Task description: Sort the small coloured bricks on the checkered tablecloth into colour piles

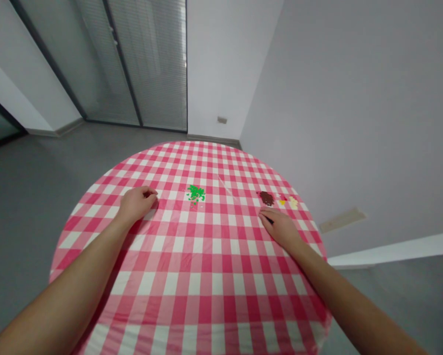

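Well, in the head view, the person's left hand (136,204) is resting on a round bench (202,146) covered in pink-and-white gingham cloth. Its grip is curling narrow and loose, and a small dark speck (148,194) is showing at its front edge, though I cannot tell whether the grip is holding it. The right hand (280,229) is lying nearly flat on the other side, its grip low and narrow against the cloth. A thin dark sliver (267,219) is peeking out beneath it, too hidden to call held or not.

Between the hands, a small heap of bright green crumbs (196,194) is sitting near the middle of the cloth. Just beyond the right hand, a little mound of dark brown granules (266,198) is lying, with tiny yellow, red and cream-coloured bits (293,202) clustering beside it, close to the bench's far edge. Behind the bench, a grey floor (58,162) is stretching towards a glass partition with slatted blinds (147,64).

These loose piles are the weak spot: a sliding palm could smear them into the cloth or scatter them, and a careless knock could send the bits by the edge onto the floor.
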The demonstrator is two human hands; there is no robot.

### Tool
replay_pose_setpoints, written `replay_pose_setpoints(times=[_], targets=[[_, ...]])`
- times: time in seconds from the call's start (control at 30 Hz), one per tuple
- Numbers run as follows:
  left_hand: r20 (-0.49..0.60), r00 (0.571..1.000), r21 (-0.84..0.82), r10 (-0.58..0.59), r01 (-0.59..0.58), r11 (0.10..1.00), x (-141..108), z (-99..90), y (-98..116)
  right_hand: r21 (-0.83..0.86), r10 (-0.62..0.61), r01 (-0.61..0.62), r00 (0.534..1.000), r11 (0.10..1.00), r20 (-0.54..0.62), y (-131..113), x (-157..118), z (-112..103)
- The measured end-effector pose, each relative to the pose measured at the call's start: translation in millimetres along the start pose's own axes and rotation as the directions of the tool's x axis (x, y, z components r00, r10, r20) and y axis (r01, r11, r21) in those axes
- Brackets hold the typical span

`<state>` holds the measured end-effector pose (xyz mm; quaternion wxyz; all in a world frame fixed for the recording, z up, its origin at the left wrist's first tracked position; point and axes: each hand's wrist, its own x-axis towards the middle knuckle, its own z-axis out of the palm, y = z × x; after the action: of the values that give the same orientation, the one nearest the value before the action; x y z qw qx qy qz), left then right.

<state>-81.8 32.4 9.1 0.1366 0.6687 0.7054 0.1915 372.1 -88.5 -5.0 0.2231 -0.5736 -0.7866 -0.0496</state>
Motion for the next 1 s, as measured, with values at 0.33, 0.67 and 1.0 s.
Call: replay_pose_setpoints(times=[0.33, 0.67, 1.0], targets=[[-0.013, 1.000, 0.003, 0.026, -0.026, 1.000, 2, 4.0, -5, -0.139, 0.158, -0.167, 0.985, 0.976, -0.076, 53, -21, -18], [0.002, 1.000, 0.004, 0.000, 0.000, 1.000, 1, 3.4, -3, -0.143, 0.082, -0.097, 0.991, 0.985, -0.108, 67, -27, -19], [0.003, 1.000, -0.018, -0.004, 0.004, 1.000, -1, 0.7, 0, -0.202, 0.244, -0.269, 0.960, 0.942, -0.141, 92, -30, -22]])
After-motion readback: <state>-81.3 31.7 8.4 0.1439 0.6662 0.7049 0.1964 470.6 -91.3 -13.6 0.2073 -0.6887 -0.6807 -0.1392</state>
